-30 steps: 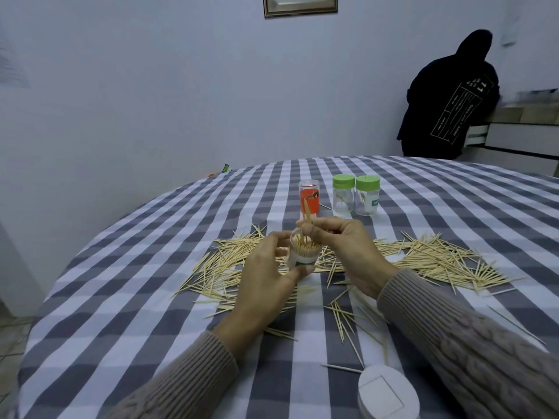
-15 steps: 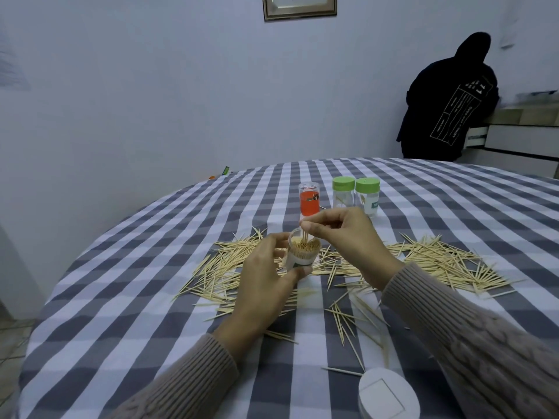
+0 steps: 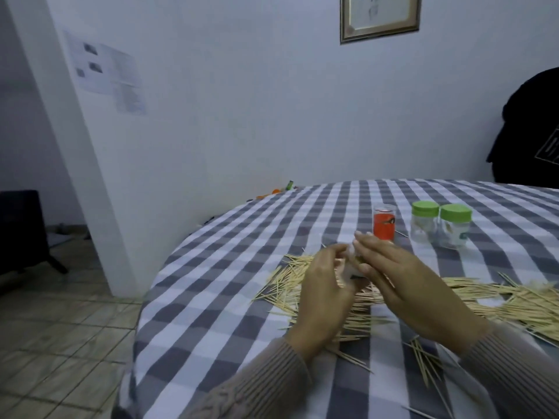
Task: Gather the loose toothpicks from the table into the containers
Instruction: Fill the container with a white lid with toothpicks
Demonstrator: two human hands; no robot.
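Observation:
My left hand grips a small clear toothpick container, mostly hidden between my two hands. My right hand lies flat over the container's top, fingers stretched out and together. Loose toothpicks lie scattered in heaps across the checked tablecloth, under and to the right of my hands. Behind them stand a clear container with an orange label and two clear jars with green lids. The picture is blurred around the hands.
The round table's edge curves at the left, with tiled floor below it. A white wall corner stands close to the left. A person in dark clothes stands at the far right behind the table.
My right hand has stopped pinching toothpicks into the container and now lies flat over its top. The view has swung to the left, so the white lid at the front is out of sight.

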